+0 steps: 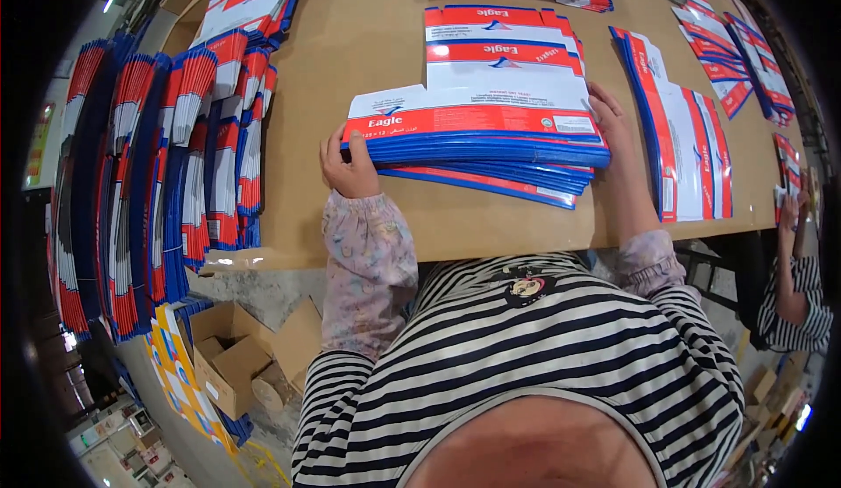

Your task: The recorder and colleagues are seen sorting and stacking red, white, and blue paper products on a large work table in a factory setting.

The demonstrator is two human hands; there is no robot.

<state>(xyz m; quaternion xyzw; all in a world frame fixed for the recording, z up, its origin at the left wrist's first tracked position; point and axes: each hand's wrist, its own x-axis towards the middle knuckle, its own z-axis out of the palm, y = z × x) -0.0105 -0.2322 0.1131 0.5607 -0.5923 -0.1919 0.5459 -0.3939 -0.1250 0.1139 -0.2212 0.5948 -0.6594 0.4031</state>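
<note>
Brown worktop (377, 41) fills my view, crowded with flat red, white and blue cartons. Starting at the grip: my left hand (349, 166) is curled against the left end of the stack (477, 142) in front of me, fingers bent over its top edge and thumb side low, so it is clamped on that end rather than loose. My right hand (613, 129) lies flatter, fingers pressed along the right end of the same stack; whether the thumb wraps underneath I cannot tell. The stack sits between both hands, near the worktop's front edge, its long axis running left to right across me, with the lower cartons fanned out slightly toward me. Both hands touch it, one at each end, neither nearer. Beyond it more flat cartons (504, 41) lie open; another pile (683, 129) lies just right. Upright bundles (188, 137) stand along the left. Another person's striped sleeve (793, 304) shows at far right.
</note>
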